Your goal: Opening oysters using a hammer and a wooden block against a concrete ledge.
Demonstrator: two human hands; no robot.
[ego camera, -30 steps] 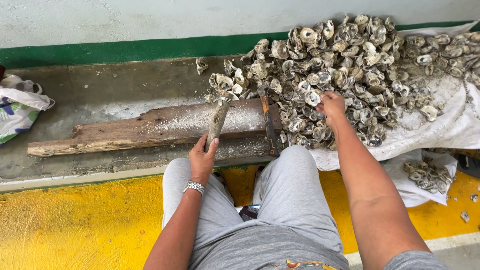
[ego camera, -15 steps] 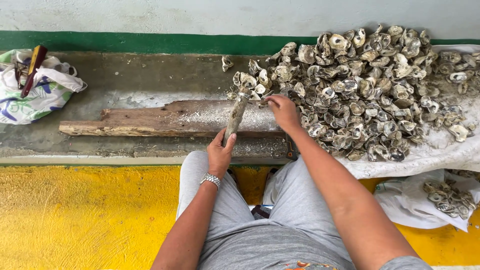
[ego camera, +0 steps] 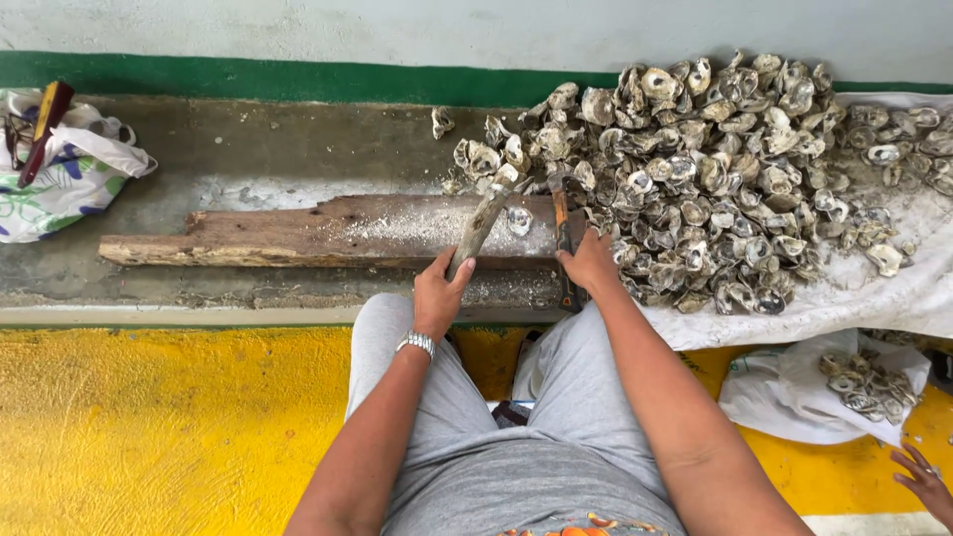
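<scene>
Now, left hand (ego camera: pixel 438 295): my grip wraps tool handle (ego camera: pixel 476 226), tilted over plank (ego camera: pixel 298 233), tip near single shell (ego camera: pixel 519 219). Right hand (ego camera: pixel 590 262): my grip pressed around orange-handled tool (ego camera: pixel 562 228) at plank's end, just beside shell pile (ego camera: pixel 715 179). Wristwatch (ego camera: pixel 417 343) on left wrist.

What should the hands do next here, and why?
Probably bring the hammer in the left hand down on the shell lying on the plank. Its head hangs just beside that shell, while the right hand grips an upright tool.
</scene>
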